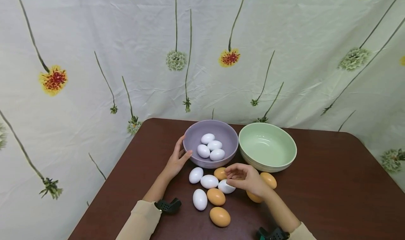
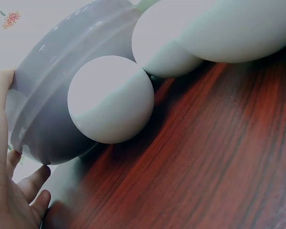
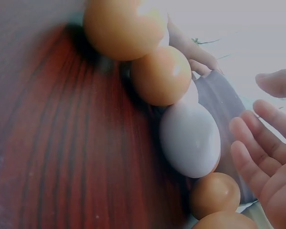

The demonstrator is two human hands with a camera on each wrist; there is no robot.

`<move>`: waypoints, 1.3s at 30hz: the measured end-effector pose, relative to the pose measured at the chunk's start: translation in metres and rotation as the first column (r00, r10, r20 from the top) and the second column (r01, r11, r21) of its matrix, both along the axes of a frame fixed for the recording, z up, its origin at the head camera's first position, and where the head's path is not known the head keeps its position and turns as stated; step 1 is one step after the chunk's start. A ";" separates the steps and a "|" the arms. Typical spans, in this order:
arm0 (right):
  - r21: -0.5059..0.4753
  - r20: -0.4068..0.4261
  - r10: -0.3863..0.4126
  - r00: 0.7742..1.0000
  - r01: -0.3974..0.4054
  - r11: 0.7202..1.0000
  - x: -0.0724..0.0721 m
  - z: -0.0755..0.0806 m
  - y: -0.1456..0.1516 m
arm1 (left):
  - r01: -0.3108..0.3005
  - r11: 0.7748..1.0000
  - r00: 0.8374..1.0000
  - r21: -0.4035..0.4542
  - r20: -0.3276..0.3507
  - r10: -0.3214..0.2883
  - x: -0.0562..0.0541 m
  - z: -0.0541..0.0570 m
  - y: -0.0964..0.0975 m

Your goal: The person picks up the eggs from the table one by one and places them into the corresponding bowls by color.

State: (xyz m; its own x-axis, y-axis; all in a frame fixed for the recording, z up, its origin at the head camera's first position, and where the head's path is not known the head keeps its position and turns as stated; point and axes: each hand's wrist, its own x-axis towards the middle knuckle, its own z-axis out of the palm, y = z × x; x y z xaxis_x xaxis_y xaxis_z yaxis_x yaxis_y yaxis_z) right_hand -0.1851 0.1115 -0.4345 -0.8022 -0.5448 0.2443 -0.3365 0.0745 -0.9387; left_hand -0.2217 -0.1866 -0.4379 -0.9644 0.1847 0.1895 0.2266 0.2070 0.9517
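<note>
My left hand (image 1: 175, 162) rests against the left side of the purple bowl (image 1: 226, 136), thumb and fingers spread along its outer wall and rim. Several white eggs (image 1: 207, 138) lie inside that bowl. Over the eggs in front of the bowls hovers my right hand (image 1: 248, 178), its fingers apart and nothing between them. It partly covers a white egg (image 1: 225, 187) and an orange egg (image 1: 219, 173). In the right wrist view, the fingers (image 3: 257, 138) are loosely extended beside a white egg (image 3: 190, 140).
A light green bowl (image 1: 269, 146) stands right of the purple one, with no eggs in it. More white eggs (image 1: 200, 199) and orange eggs (image 1: 220, 216) lie loose on the dark wooden table (image 1: 332, 183). A flowered cloth (image 1: 142, 57) hangs behind the table.
</note>
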 end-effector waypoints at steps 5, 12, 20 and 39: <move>0.045 -0.021 -0.020 1.000 0.021 0.999 0.004 -0.001 0.000 | 0.003 1.000 1.000 -0.005 0.000 -0.003 0.000 -0.001 0.000; 0.098 -0.053 -0.029 0.998 0.034 0.995 0.004 -0.005 0.000 | 0.002 1.000 1.000 -0.018 -0.007 -0.003 0.000 -0.001 -0.001; 0.233 -0.139 -0.027 0.990 0.059 0.971 0.005 -0.005 -0.001 | 0.005 1.000 1.000 -0.012 0.001 -0.005 0.000 -0.001 -0.001; 0.390 -0.284 0.024 0.959 0.092 0.916 0.004 -0.009 -0.002 | -0.002 1.000 1.000 0.004 0.006 0.002 0.000 -0.001 0.000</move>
State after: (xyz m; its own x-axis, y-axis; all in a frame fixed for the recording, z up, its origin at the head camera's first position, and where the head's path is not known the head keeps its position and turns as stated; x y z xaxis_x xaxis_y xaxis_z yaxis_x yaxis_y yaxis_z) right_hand -0.1812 0.1095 -0.4434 -0.7536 -0.6161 0.2291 -0.5683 0.4357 -0.6980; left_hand -0.2212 -0.1864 -0.4388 -0.9657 0.1824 0.1847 0.2209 0.2040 0.9537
